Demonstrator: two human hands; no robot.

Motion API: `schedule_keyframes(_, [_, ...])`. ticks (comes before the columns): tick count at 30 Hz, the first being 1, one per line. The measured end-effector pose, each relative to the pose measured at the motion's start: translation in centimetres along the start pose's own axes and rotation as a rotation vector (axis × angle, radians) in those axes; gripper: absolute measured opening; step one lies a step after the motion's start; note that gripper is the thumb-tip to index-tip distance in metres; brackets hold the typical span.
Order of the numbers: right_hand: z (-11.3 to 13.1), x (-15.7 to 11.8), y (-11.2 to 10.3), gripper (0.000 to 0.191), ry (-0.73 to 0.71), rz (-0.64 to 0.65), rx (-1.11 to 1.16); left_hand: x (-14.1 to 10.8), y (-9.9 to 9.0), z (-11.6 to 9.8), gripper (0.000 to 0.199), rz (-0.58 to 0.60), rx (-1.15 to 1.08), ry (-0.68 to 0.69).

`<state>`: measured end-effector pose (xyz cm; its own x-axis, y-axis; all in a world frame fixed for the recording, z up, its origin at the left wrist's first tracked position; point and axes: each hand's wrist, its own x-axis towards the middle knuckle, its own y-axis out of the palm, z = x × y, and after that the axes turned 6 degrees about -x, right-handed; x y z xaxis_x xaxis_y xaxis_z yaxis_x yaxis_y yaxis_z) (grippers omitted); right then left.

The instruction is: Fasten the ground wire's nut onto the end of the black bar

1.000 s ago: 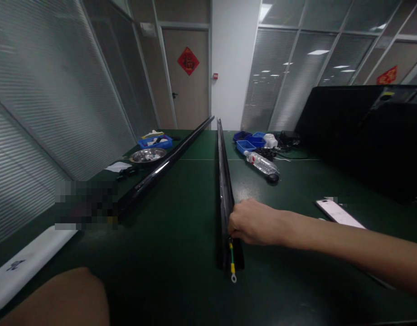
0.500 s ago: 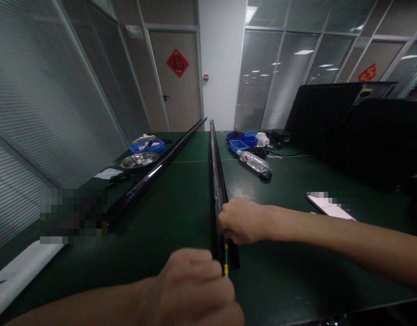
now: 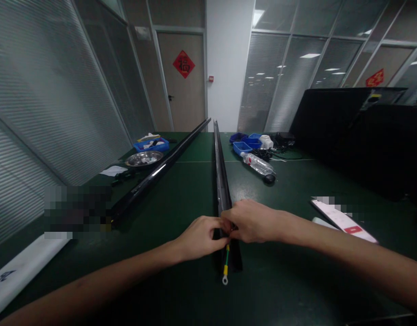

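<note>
My left hand (image 3: 204,238) and my right hand (image 3: 249,220) meet over the near part of a long black channel-shaped strip (image 3: 220,174). Both hands are closed, thumb and fingertips pinched together. What lies between the fingertips is too small and covered to make out. Below the fingers, a short green wire (image 3: 227,258) with yellow sleeves comes out along the strip and ends in a metal ring terminal (image 3: 225,280). The wire's upper end is hidden by my fingertips.
A second black strip (image 3: 154,176) lies slanted to the left. Further off are a metal bowl (image 3: 143,159), a blue tray (image 3: 152,145), a plastic bottle (image 3: 258,164) and blue bins (image 3: 241,147). A phone (image 3: 342,219) lies on the right, near large black panels (image 3: 331,131).
My left hand has moved up and forward from the near edge to my right hand, uncovering the ring terminal. My right hand stays at the strip. The view has shifted slightly.
</note>
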<state>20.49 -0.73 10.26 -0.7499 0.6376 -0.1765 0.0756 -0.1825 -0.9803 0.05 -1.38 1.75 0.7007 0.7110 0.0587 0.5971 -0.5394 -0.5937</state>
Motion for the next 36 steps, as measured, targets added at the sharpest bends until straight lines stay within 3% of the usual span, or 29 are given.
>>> schedule_keyframes(4, [-0.7, -0.8, 1.1, 0.021, 0.030, -0.131, 0.338, 0.5, 0.0, -0.2, 0.016, -0.027, 0.015, -0.041])
schedule_keyframes(7, [-1.3, -1.3, 4.1, 0.025, 0.053, -0.327, 0.615, 0.4, 0.5, 0.2, 0.015, -0.066, 0.001, -0.038])
schedule_keyframes(11, [-1.5, -1.3, 9.0, 0.040, 0.012, -0.540, 0.790, 0.5, 1.3, 1.0, 0.011, -0.111, 0.042, -0.010])
schedule_keyframes(14, [-1.4, -1.1, 10.9, 0.047, 0.036, -0.592, 0.816, 0.6, 1.5, 1.2, 0.011, -0.111, 0.056, 0.001])
schedule_keyframes(20, [-1.2, -1.1, 11.1, 0.044, 0.067, -0.635, 0.727, 0.6, 1.2, 0.8, 0.014, -0.087, 0.073, -0.004])
schedule_keyframes(29, [-0.5, -1.3, 11.2, 0.036, 0.008, -0.834, 0.632, 0.5, 1.4, 1.2, 0.012, -0.113, 0.032, 0.048])
schedule_keyframes(36, [-1.2, -1.1, 11.3, 0.031, -0.070, -0.804, 0.689, 0.6, 1.7, 1.6, 0.011, -0.136, 0.014, 0.029])
